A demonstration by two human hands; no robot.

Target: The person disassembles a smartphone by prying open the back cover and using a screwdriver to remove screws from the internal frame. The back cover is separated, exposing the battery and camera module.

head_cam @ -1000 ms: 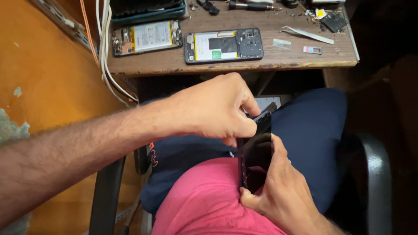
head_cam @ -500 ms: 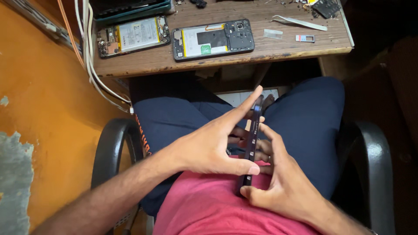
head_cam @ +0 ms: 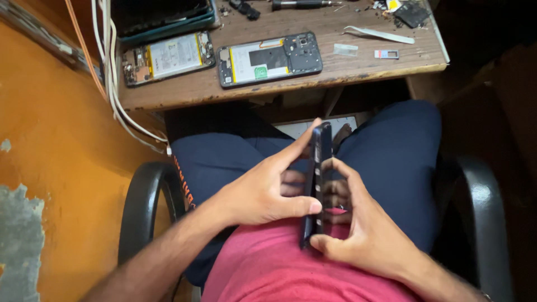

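The phone (head_cam: 316, 184) shows only its thin edge, so its faces are out of sight, and the left hand (head_cam: 263, 190) hides part of it. The top edge cuts off the dark tray (head_cam: 162, 17) on the bench (head_cam: 347, 70). Small parts (head_cam: 240, 8) there are too tiny to identify.

This was a phone repair workshop: at the top of the frame a worn wooden bench (head_cam: 335, 75) held two opened phones (head_cam: 269, 58) (head_cam: 168, 57), tweezers (head_cam: 379, 34), a screwdriver (head_cam: 305, 4) and loose cables (head_cam: 109, 67).
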